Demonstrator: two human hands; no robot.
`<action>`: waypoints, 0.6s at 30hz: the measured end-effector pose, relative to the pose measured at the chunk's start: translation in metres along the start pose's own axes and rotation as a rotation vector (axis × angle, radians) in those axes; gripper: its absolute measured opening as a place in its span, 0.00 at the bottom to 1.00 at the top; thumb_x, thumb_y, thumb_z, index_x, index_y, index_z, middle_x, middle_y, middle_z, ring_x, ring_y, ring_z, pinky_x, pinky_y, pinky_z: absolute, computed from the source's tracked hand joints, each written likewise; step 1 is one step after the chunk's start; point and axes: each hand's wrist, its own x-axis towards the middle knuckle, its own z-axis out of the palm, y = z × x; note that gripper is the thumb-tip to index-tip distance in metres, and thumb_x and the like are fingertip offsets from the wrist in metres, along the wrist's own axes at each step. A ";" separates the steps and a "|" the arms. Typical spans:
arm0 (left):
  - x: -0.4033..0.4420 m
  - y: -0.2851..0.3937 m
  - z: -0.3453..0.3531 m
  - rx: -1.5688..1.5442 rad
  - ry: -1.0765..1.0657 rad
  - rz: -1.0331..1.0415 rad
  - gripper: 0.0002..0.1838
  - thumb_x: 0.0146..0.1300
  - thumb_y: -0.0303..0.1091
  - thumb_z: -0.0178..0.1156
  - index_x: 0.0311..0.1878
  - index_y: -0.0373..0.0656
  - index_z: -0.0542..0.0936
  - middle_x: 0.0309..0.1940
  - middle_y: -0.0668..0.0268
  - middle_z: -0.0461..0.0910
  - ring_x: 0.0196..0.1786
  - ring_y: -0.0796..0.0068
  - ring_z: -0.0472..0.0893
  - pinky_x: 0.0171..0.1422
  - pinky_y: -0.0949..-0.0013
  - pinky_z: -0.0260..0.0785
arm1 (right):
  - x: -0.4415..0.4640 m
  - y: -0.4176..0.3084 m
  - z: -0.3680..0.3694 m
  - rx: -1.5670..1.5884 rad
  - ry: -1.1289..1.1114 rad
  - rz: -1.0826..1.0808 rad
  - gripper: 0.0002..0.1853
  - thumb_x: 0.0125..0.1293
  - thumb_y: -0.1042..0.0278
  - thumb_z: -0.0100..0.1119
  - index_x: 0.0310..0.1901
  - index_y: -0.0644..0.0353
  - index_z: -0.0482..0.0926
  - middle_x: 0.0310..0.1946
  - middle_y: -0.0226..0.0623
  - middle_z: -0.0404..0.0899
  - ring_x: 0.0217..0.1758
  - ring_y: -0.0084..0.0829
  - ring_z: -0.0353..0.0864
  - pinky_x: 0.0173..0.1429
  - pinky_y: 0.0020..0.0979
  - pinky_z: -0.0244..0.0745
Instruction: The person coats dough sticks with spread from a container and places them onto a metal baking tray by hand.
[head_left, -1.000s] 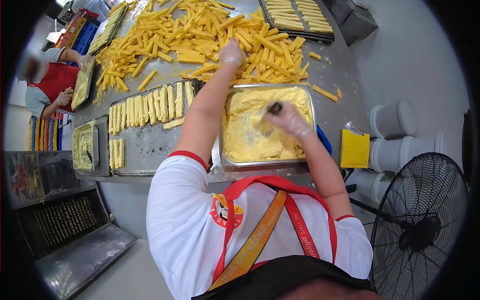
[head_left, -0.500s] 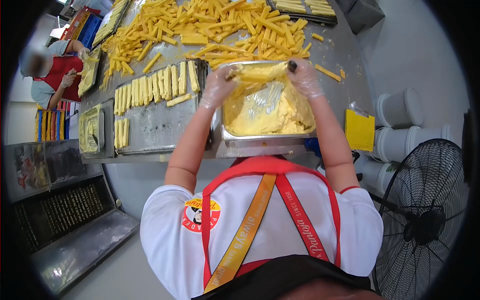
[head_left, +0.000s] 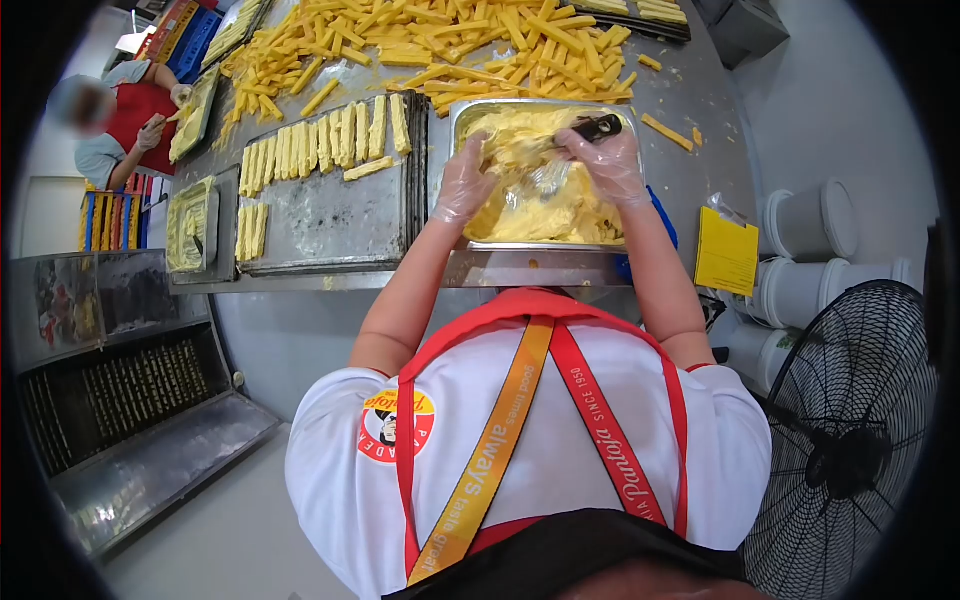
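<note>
A metal pan point(head_left: 634, 160) of creamy yellow spread point(head_left: 555, 215) stands at the table's front edge. My right hand point(head_left: 610, 165), in a clear glove, is closed around a black-handled spatula point(head_left: 598, 127); its blade reaches into the spread and is mostly covered. My left hand point(head_left: 465, 185), also gloved, is inside the pan's left side with its fingers apart, close to the spread. Left of the pan is a dark baking tray point(head_left: 320, 225) with rows of coated sticks point(head_left: 325, 142). Behind the pan lies a large pile of bare yellow sticks point(head_left: 440, 45).
A co-worker in a red apron point(head_left: 140, 120) handles another pan at the far left. A smaller pan point(head_left: 190, 225) stands at the table's left front corner. A yellow card point(head_left: 727, 252) hangs at the right edge, near white buckets point(head_left: 815, 220) and a black fan point(head_left: 850, 450).
My hands have lowered into the pan, and the coated piece that was stretched between them no longer shows there. The spatula's handle now points up and right. The whole view has shifted slightly.
</note>
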 end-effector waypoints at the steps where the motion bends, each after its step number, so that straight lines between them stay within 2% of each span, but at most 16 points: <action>1: 0.000 0.000 0.002 0.008 -0.003 -0.020 0.28 0.51 0.24 0.62 0.58 0.42 0.69 0.38 0.46 0.81 0.40 0.46 0.82 0.44 0.56 0.75 | -0.005 -0.001 0.005 0.231 -0.046 0.021 0.10 0.58 0.65 0.66 0.30 0.65 0.81 0.24 0.32 0.82 0.26 0.23 0.79 0.33 0.27 0.74; 4: 0.000 0.000 0.003 -0.024 -0.003 -0.092 0.27 0.50 0.25 0.61 0.57 0.40 0.71 0.38 0.46 0.81 0.41 0.46 0.82 0.45 0.57 0.75 | 0.009 0.029 -0.006 -0.026 0.045 -0.004 0.10 0.58 0.65 0.66 0.30 0.64 0.81 0.25 0.32 0.82 0.25 0.22 0.77 0.31 0.28 0.73; 5: -0.001 0.002 0.001 -0.075 0.002 -0.129 0.26 0.50 0.25 0.61 0.56 0.39 0.72 0.38 0.46 0.81 0.41 0.46 0.82 0.45 0.57 0.75 | 0.020 0.029 -0.014 -0.270 0.031 0.023 0.08 0.60 0.70 0.65 0.35 0.66 0.80 0.27 0.34 0.82 0.25 0.24 0.78 0.33 0.28 0.77; 8: 0.002 0.007 -0.003 -0.107 -0.016 -0.248 0.22 0.49 0.28 0.62 0.51 0.37 0.76 0.36 0.46 0.82 0.40 0.48 0.82 0.45 0.57 0.74 | 0.017 0.029 -0.022 -0.589 0.075 -0.032 0.08 0.60 0.70 0.65 0.34 0.67 0.80 0.27 0.33 0.82 0.27 0.23 0.80 0.34 0.27 0.77; 11: 0.002 -0.009 0.003 -0.069 -0.047 -0.337 0.18 0.47 0.32 0.63 0.44 0.35 0.80 0.34 0.46 0.82 0.38 0.50 0.83 0.45 0.57 0.74 | -0.007 0.017 0.006 0.280 0.028 -0.054 0.11 0.58 0.64 0.65 0.30 0.65 0.80 0.24 0.32 0.81 0.28 0.24 0.80 0.34 0.30 0.75; 14: 0.000 -0.026 0.010 -0.118 -0.058 -0.399 0.16 0.46 0.34 0.65 0.38 0.35 0.80 0.33 0.46 0.82 0.37 0.50 0.83 0.44 0.57 0.74 | -0.008 0.030 0.006 0.288 0.065 -0.003 0.09 0.58 0.66 0.66 0.31 0.64 0.80 0.25 0.33 0.80 0.29 0.27 0.80 0.35 0.31 0.75; 17: 0.000 -0.014 0.002 -0.150 -0.095 -0.459 0.15 0.46 0.33 0.65 0.37 0.35 0.80 0.32 0.47 0.82 0.37 0.49 0.82 0.44 0.56 0.74 | 0.008 0.032 -0.010 -0.518 0.195 -0.083 0.08 0.58 0.70 0.66 0.34 0.66 0.80 0.27 0.36 0.81 0.30 0.29 0.81 0.37 0.29 0.77; 18: 0.001 -0.007 -0.002 -0.150 -0.114 -0.479 0.15 0.46 0.33 0.65 0.37 0.35 0.80 0.32 0.47 0.82 0.37 0.49 0.82 0.44 0.56 0.74 | 0.007 0.027 -0.009 -0.509 0.168 -0.119 0.08 0.58 0.70 0.66 0.33 0.67 0.80 0.27 0.37 0.82 0.30 0.28 0.82 0.36 0.28 0.78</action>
